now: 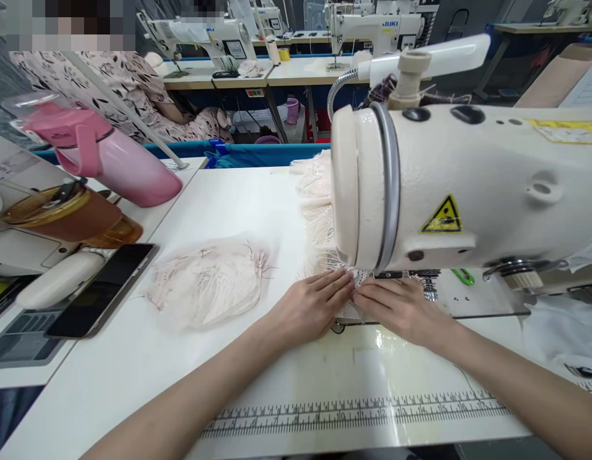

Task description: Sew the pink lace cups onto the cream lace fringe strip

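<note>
My left hand lies flat, fingers together and stretched out, pressing on cream lace fabric just left of the needle area. My right hand lies flat beside it, fingertips on the same lace under the head of the white sewing machine. The two hands' fingertips almost touch. The lace runs back behind the machine head. The needle itself is hidden by the machine head. A separate pile of pale pink lace pieces rests on the white table to the left of my left hand.
A black phone lies at the table's left edge, next to a pink jug and an amber lidded container. A ruler strip runs along the front edge. A person in a patterned top sits behind; more sewing machines stand beyond.
</note>
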The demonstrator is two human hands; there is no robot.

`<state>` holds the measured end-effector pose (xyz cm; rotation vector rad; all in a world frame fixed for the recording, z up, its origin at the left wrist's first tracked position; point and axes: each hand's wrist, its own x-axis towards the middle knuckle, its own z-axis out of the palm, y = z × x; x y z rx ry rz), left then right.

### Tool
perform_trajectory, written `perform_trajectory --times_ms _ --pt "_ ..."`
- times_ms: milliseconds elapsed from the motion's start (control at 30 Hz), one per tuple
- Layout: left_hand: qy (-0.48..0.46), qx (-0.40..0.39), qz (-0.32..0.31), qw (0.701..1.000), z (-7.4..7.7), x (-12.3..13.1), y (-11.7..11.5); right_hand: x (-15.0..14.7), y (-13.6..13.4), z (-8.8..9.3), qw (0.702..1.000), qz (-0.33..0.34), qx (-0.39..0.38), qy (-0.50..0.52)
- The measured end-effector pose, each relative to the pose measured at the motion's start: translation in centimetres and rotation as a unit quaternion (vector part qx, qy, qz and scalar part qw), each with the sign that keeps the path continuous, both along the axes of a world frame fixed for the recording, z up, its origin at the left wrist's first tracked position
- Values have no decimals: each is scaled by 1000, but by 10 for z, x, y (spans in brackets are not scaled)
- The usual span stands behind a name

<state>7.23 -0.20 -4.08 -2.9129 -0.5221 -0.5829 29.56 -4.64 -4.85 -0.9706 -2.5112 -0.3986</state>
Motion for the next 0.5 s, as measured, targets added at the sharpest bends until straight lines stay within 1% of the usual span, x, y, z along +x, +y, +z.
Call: perform_trajectory --times_ms 133,333,500 --pt "6 4 22 1000 -2 2 -3 -1 0 -1 1000 -4 -5 0" --pt "14 4 55 998 -6 6 -8 -2 1 -2 1000 -15 15 -11" --pt "14 15 80 997 -7 10 -13 -1 3 -5 1000 -15 22 -4"
